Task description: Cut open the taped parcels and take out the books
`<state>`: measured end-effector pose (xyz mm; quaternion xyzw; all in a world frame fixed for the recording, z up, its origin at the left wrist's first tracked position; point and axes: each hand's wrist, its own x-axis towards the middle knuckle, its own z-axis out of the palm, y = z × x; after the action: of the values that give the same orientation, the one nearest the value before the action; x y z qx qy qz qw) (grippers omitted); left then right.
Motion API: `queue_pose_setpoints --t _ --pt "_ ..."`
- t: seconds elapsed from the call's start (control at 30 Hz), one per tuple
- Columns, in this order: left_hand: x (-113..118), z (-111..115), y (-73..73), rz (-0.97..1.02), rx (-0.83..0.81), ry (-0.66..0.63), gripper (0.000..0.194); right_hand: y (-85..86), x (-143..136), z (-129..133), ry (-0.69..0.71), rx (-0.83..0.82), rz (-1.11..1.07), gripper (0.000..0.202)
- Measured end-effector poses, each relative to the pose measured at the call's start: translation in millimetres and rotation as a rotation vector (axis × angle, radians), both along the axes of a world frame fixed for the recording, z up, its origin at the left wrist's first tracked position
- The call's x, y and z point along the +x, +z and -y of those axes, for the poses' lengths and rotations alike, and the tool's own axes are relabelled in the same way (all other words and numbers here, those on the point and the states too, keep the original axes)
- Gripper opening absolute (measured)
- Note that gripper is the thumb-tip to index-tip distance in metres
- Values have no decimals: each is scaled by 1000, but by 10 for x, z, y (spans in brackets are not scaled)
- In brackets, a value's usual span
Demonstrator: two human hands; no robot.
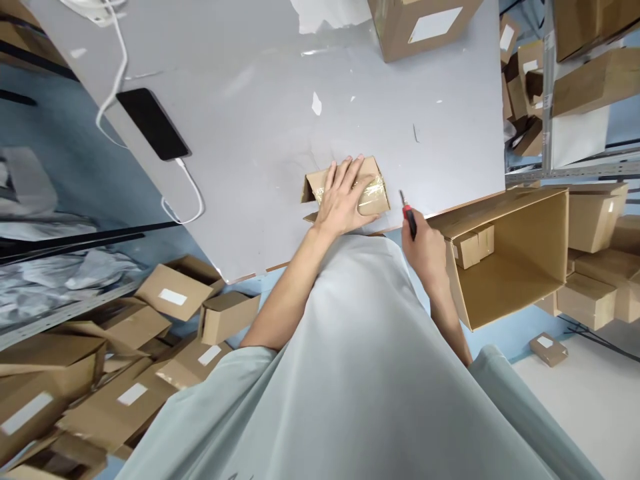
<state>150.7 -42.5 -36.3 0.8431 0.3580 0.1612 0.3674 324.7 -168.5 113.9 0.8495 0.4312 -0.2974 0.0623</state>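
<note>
A small cardboard box (374,193) with shiny clear tape lies near the table's front edge, its left end flaps open. My left hand (341,200) spans its top and holds it against the table, fingers at the far edge and thumb along the near side. Part of the box is hidden under that hand. To the right, my right hand (424,247) is closed around a red and black utility knife (409,219). The knife's tip points up and away from me, a short way right of the box and apart from it.
Right of the table's front stands a large open carton (520,267) with small boxes inside. A labelled box (425,30) sits at the table's back. A phone (153,124) on a white cable lies at left. Several cardboard boxes (185,293) are piled at lower left.
</note>
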Motion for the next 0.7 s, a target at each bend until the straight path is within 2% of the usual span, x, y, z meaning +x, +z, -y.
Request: queue_pose_setpoints --t 0.07,0.2,0.27,0.33,0.4,0.5,0.6,0.7 --pt "-80 14 37 -25 -8 3 99 -357 231 19 -98 132 -46 44" --pt "-438 43 64 -87 -4 31 107 -1332 595 -147 -363 224 -342 35" --pt "-712 54 85 -124 -1 60 110 -1731 613 -284 -439 238 -476 31" --pt "-1004 82 136 -158 -8 92 108 -1991 515 -418 -462 208 -580 29" --pt "-1269 151 214 -180 -20 120 104 -2123 346 -527 -446 167 -654 31" --pt "-1531 345 328 -202 -49 169 100 -2176 77 -621 -385 154 -724 37" --pt "-1604 580 378 -189 -74 296 106 -2154 -98 -645 -335 188 -746 46" --pt "-1574 734 368 -147 -73 511 104 -2087 -177 -643 -310 234 -790 55"
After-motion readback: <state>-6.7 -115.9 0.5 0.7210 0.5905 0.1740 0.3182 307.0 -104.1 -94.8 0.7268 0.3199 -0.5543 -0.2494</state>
